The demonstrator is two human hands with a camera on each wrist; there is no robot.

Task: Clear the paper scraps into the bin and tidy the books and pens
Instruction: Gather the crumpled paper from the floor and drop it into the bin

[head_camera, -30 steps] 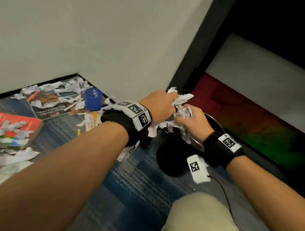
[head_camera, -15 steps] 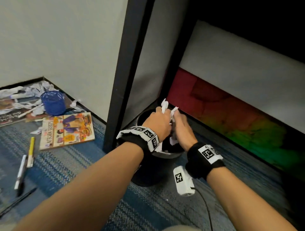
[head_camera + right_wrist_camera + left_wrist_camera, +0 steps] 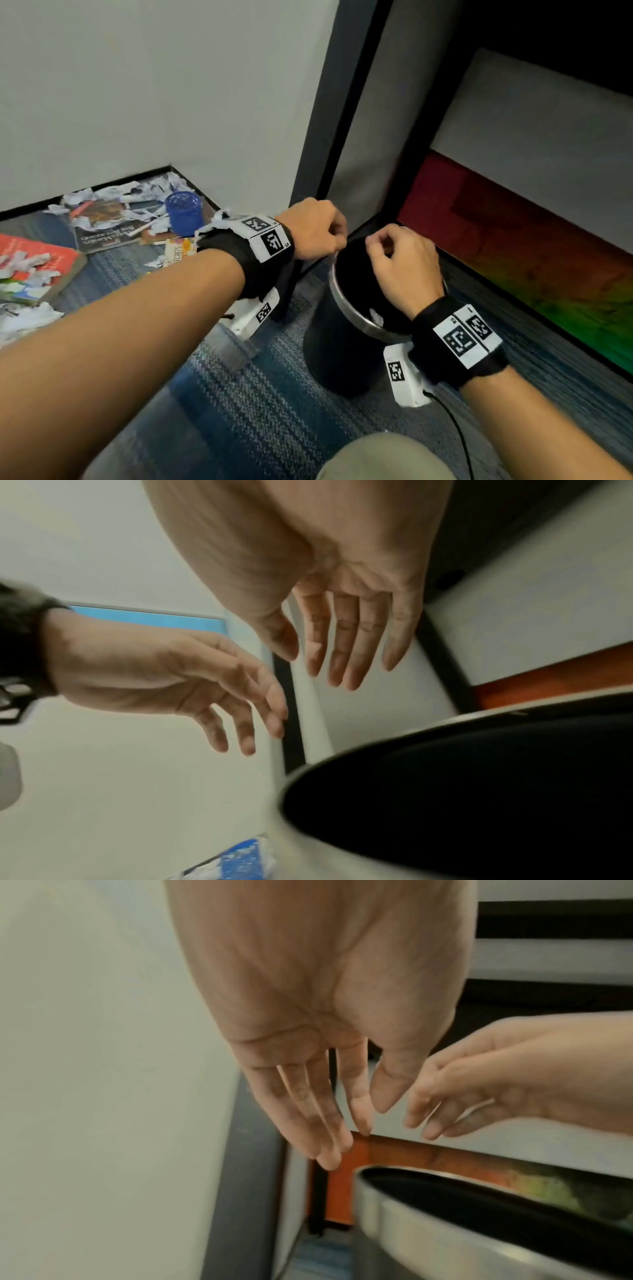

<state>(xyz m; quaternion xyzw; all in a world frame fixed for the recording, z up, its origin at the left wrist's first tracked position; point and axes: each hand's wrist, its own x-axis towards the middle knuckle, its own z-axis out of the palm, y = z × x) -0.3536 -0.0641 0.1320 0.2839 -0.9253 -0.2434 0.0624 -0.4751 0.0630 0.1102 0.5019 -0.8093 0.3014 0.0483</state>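
Note:
Both of my hands hover empty over the black bin (image 3: 346, 346), which has a silver rim. The left hand (image 3: 337, 240) is at the rim's far left edge and the right hand (image 3: 375, 245) is over the opening. In the wrist views the left hand (image 3: 359, 1123) and the right hand (image 3: 325, 666) show loose, nearly straight fingers with nothing between them. One white scrap (image 3: 376, 313) shows inside the bin. More paper scraps (image 3: 137, 192) lie over the books (image 3: 102, 229) in the far left corner, with a white pen (image 3: 147, 226) among them.
A red book (image 3: 37, 263) with scraps on it lies at the left edge. A blue cup (image 3: 183, 212) stands by the wall. A black post (image 3: 329, 113) rises just behind the bin. A low shelf with a coloured panel (image 3: 531, 260) runs along the right.
A second ago both hands gripped a wad of paper scraps and pushed it down into the bin. Now the scraps are let go and both hands are lifted above the rim, empty.

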